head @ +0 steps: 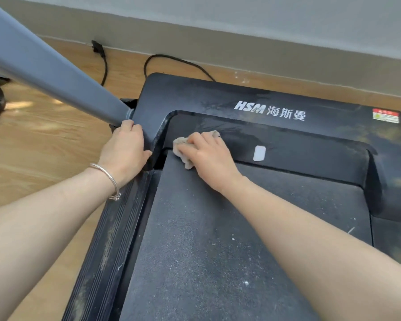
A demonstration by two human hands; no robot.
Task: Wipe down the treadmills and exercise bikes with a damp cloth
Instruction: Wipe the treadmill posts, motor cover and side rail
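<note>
Treadmill (218, 98): long axis runs from me toward the wall, with the motor cover at the far end.
Belt (218, 251): dusty and speckled, lying along that same axis.
Left hand (125, 151): grips the treadmill's corner at the foot of the grey post (44, 59).
Right hand (206, 154): apart from the left, fingers curled over the cloth.
Cloth (180, 142): bunched at the belt's far-left edge, below the cover. I should wipe across in overlapping passes, pressing evenly.
</note>
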